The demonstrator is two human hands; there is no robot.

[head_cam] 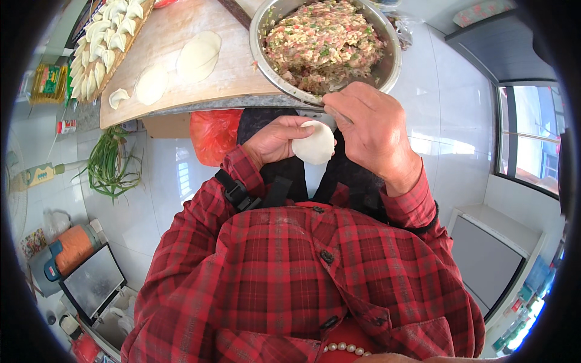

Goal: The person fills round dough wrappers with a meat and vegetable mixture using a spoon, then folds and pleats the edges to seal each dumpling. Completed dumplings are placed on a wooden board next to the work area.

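My left hand (280,138) holds a round dough wrapper (314,144), its thumb resting on the wrapper's top left edge. To the right, my right hand (368,129) is at the near rim of a steel bowl (396,59), its fingers bent together; what they grip is hidden, perhaps a utensil reaching into the bowl. Minced meat filling with green bits (324,41) heaps up in the bowl. On the floured wooden board (181,97) lie a single wrapper (152,84), overlapping wrappers (198,56) and one folded dumpling (119,98). Rows of dumplings (102,43) cover a wooden tray (140,31).
A dark wooden stick (233,12) lies on the board beside the bowl. Under the table edge hangs a red plastic bag (214,136). Green onions (111,163) are at the left, near a small red-and-white bottle (66,126). An open lidded bin (95,283) stands at the lower left.
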